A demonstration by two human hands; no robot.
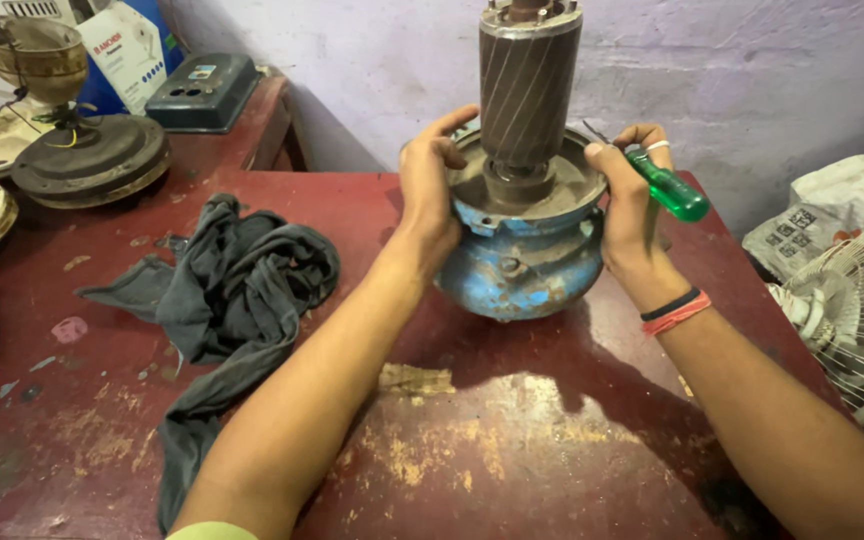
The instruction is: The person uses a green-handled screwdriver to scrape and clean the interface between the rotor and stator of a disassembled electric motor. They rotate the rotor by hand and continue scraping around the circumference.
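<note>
A worn blue motor housing (517,270) stands on the red table (512,440). A brown cylindrical rotor (527,90) rises upright out of its top. My left hand (430,185) grips the housing's left rim, with the index finger raised toward the rotor. My right hand (630,205) presses against the right rim and holds a screwdriver with a green handle (667,188). The screwdriver's metal tip points up and left, toward the rotor. A white ring sits on one finger and red and black bands circle my right wrist.
A crumpled grey cloth (237,290) lies left of the housing. Old fan parts (87,150) and a dark box (202,92) sit at the back left. A white fan guard (857,320) and a printed sack (832,215) stand at the right. A purple wall is behind.
</note>
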